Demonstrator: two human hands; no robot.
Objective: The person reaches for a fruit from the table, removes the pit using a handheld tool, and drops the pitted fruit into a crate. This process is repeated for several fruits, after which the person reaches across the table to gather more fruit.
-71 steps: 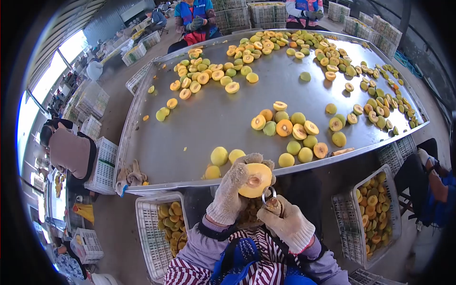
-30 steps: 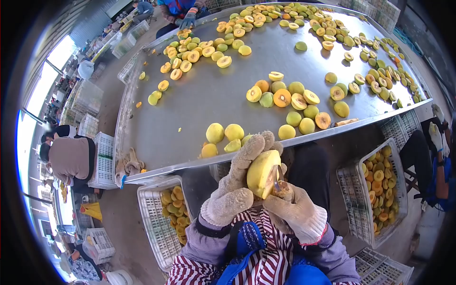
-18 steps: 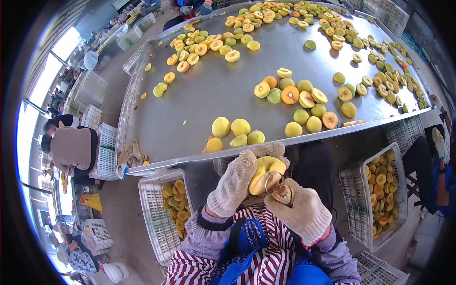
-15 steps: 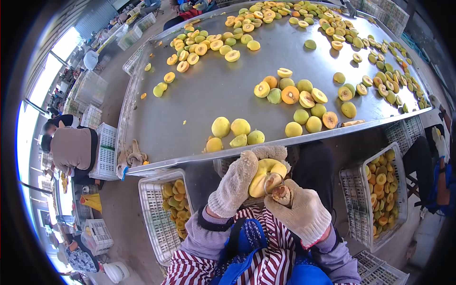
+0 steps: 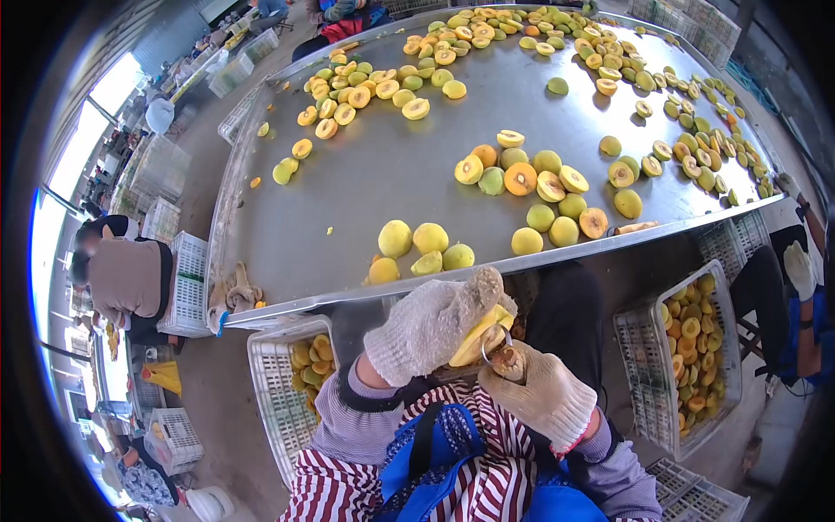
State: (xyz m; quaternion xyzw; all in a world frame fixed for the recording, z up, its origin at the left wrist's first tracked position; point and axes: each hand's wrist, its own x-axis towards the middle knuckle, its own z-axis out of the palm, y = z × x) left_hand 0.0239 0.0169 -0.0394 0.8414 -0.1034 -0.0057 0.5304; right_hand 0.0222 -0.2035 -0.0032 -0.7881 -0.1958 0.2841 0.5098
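Observation:
My left hand (image 5: 433,324), in a pale knitted glove, is wrapped round a cut yellow fruit (image 5: 480,335) just off the metal table's (image 5: 348,200) near edge. My right hand (image 5: 544,393), also gloved, is closed on a tool with a brown handle (image 5: 508,364) and a curved metal loop. The loop touches the right side of the fruit. Glove fingers hide much of the fruit. Beyond my hands, several yellow-green fruits (image 5: 430,237) lie near the table edge, and more whole and halved fruits (image 5: 520,178) sit farther back.
Crates of halved fruit (image 5: 277,391) (image 5: 691,348) stand to my left and right, below the table. Crumpled gloves (image 5: 233,291) lie at its left corner. A co-worker's gloved hand (image 5: 798,270) shows at far right. Another person (image 5: 130,277) sits at left beside a crate.
My left hand has turned the fruit, and its fingers now cover more of the top. The loop tool has shifted slightly left with my right hand. The view has moved a little.

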